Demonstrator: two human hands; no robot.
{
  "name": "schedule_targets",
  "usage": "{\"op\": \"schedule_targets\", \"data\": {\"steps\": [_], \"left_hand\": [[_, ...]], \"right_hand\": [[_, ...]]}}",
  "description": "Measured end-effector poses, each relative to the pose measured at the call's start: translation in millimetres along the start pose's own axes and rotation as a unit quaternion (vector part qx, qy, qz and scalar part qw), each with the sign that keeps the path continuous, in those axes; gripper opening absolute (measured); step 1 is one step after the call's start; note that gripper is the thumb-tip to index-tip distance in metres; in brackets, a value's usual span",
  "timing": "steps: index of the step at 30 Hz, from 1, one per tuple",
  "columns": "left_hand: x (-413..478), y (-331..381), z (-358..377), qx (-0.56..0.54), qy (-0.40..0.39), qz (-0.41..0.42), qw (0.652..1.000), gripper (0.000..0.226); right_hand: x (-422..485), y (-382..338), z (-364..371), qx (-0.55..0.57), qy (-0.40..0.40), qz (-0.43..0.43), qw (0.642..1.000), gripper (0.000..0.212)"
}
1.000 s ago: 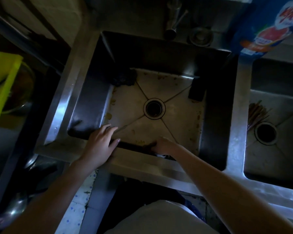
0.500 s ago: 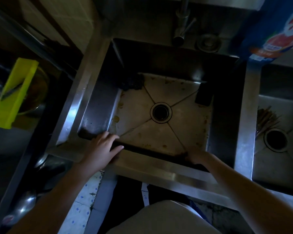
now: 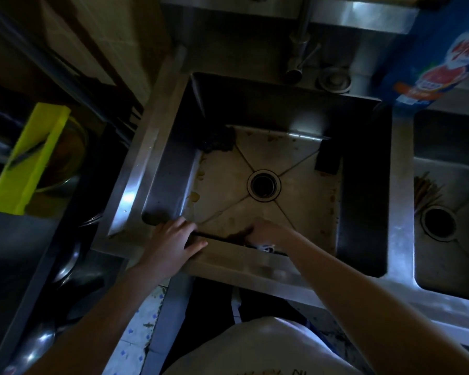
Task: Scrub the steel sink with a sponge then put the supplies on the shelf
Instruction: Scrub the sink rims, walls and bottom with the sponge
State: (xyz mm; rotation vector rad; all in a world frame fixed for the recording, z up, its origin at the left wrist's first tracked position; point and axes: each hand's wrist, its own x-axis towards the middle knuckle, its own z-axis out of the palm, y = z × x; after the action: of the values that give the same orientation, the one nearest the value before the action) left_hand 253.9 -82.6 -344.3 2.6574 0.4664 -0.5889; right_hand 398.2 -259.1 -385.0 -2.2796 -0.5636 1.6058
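Pretty dim shot, looking straight down into the steel sink [image 3: 163, 169]; the left hand [image 3: 173, 240] is lying flat and relaxed over the near rim, fingers spread and curling just over the inner edge, not gripping anything; the right hand [image 3: 268, 232] is reaching down inside against the near wall, curled into a loose fist, and something pale is peeking out beneath it at the rim; probably the sponge [image 3: 266, 247], but it's too dark and too covered to say for sure, so I honestly can't tell what that hand is clutching. The basin floor is looking stained with brownish spots around the drain [image 3: 263, 185]; a dark clump [image 3: 217, 140] is sitting in the far left corner and a dark block [image 3: 327, 161] is leaning in the far right corner. The faucet [image 3: 299, 50] is hanging over the back edge; a blue detergent bottle [image 3: 433, 63] is standing at the upper right, between this basin and the second basin [image 3: 444, 147] beside it; a yellow-green board [image 3: 27, 161] is sitting well off to the left.
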Motion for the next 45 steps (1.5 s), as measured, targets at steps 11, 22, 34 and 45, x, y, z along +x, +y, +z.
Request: {"op": "schedule_targets", "data": {"steps": [11, 22, 34, 45], "left_hand": [[3.5, -75.6, -42.0, -0.051, 0.067, -0.015, 0.996, 0.035], [35.5, -136.2, -86.0, 0.012, 0.067, 0.004, 0.998, 0.047], [91.4, -144.9, -112.2, 0.032, 0.065, 0.067, 0.995, 0.055], [147.5, -142.4, -136.5, 0.037, 0.037, 0.099, 0.994, 0.056]], "right_hand": [[33.5, -90.7, 29.4, 0.003, 0.012, -0.002, 1.0, 0.021], [83.7, -170.8, 56.1, 0.231, 0.07, 0.04, 0.97, 0.028], [121.4, -195.9, 48.9, 0.459, 0.185, 0.169, 0.852, 0.037], [167.2, -212.0, -26.8, 0.558, 0.295, 0.125, 0.765, 0.03]]}}
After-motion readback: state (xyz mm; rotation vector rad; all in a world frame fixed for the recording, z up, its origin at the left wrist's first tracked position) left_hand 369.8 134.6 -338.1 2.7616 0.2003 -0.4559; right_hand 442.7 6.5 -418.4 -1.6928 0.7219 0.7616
